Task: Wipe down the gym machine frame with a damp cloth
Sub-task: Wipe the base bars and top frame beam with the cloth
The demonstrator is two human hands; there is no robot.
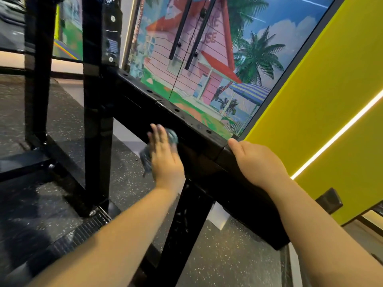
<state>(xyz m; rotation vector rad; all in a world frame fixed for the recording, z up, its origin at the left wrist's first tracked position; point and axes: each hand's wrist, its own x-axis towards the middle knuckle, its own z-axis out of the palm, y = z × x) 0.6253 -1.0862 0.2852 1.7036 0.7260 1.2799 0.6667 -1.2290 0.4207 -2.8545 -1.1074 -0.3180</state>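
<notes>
A black steel machine frame fills the view; its thick horizontal beam [199, 133] runs from the upper left down to the lower right. My left hand [165, 156] lies flat with straight fingers against the beam's near side and presses a grey-blue cloth [173, 136] onto it. Part of the cloth hangs out below the palm at the left. My right hand [257, 160] grips the beam's upper edge further right, thumb on top. The fingers of that hand are hidden behind the beam.
Black uprights [97, 100] stand at the left, and a slanted leg [184, 230] drops below the beam. Speckled rubber floor [228, 255] lies underneath. A painted beach-house mural [207, 59] and a yellow wall [331, 100] with a light strip stand behind.
</notes>
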